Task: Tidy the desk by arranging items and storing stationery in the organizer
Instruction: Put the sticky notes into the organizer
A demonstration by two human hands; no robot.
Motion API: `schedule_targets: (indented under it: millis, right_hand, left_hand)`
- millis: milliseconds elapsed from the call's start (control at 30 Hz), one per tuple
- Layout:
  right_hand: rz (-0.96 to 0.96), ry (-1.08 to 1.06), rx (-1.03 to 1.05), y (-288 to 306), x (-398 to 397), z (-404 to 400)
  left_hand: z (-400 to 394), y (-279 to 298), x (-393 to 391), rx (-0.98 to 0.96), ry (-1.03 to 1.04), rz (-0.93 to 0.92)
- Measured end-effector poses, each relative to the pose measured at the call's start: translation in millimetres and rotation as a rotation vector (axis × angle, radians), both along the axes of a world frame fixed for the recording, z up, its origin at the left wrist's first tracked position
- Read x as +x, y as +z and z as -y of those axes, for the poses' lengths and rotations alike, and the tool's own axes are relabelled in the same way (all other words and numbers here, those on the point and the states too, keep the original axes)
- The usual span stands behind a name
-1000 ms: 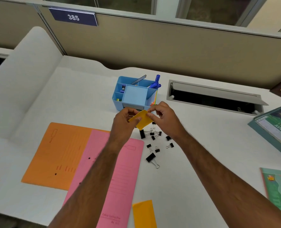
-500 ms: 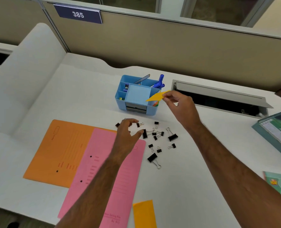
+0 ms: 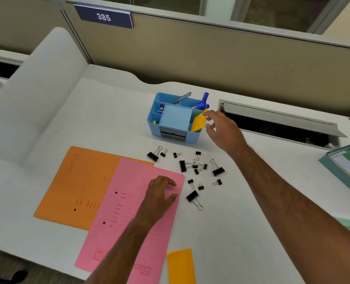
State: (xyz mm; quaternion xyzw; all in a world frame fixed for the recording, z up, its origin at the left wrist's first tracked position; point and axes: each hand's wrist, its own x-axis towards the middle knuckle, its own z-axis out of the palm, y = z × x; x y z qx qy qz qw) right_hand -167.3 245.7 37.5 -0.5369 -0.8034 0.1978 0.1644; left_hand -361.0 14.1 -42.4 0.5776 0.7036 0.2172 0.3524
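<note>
Fingers (image 3: 211, 115) of right hand (image 3: 221, 130) spread, seating yellow sticky-note pad (image 3: 198, 123) in blue plastic organizer (image 3: 192, 138), pinch unclear; scattered black binder clips (image 3: 218, 172) need gathering next.

Matt blue plastic organizer (image 3: 175, 121)

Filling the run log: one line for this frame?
right hand touches yellow note standing in organizer right slot | left hand rests on pink folder | clips loose on desk
</note>
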Motion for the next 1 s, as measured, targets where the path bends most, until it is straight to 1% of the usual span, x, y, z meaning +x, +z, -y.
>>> schedule_targets:
  millis: [300, 567, 733, 900, 1000]
  right_hand:
    - [-0.110, -0.104, -0.152, -19.7, 20.0, 30.1]
    - [-0.157, -0.187, -0.262, -31.9, 44.2, 80.8]
    - [-0.190, -0.208, -0.299, -41.7, 56.0, 115.5]
    - [-0.192, -0.205, -0.316, -49.3, 65.7, 144.8]
    - [-0.201, -0.203, -0.325, -51.5, 69.4, 160.0]
  left_hand:
    - [12.7, 1.9, 1.0, -0.118, -0.061, -0.024]
    - [35.3, 6.1, 12.2, -0.222, -0.158, -0.049]
    - [65.3, 1.4, 19.3, -0.284, -0.290, -0.165]
    - [97.7, -1.8, 28.8, -0.268, -0.302, -0.182]
    - [111.4, -1.0, 35.4, -0.257, -0.361, -0.276]
